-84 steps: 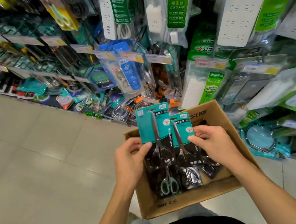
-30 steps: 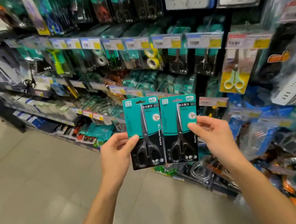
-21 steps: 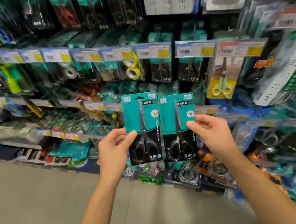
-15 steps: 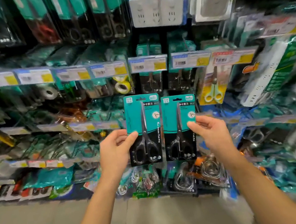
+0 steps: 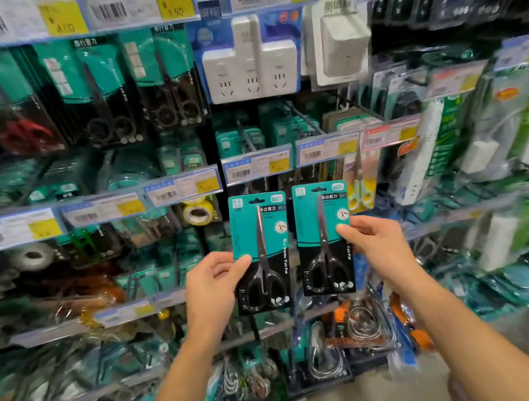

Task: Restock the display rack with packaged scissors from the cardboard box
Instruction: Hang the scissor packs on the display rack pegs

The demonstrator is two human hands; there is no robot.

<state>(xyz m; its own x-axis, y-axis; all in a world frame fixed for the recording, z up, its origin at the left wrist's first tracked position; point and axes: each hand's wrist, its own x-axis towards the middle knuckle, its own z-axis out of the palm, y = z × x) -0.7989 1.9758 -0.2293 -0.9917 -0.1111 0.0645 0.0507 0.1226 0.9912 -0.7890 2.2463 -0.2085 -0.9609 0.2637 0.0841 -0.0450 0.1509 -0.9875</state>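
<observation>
Head cam: left hand (image 5: 212, 286) pinches one scissors pack (image 5: 262, 252), right hand (image 5: 376, 245) pinches the other pack (image 5: 324, 239), mid-frame before the rack (image 5: 251, 167). Edge-only grips; missing a hook (image 5: 303, 117) could drop one, I'd guess.

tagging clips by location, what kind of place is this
Most likely a shop aisle for hardware and stationery: barcode price tags line the rack rails, carded scissors and boxed power sockets hang on pegs.

Single head view, facing display rack (image 5: 185, 192) close-up.
</observation>
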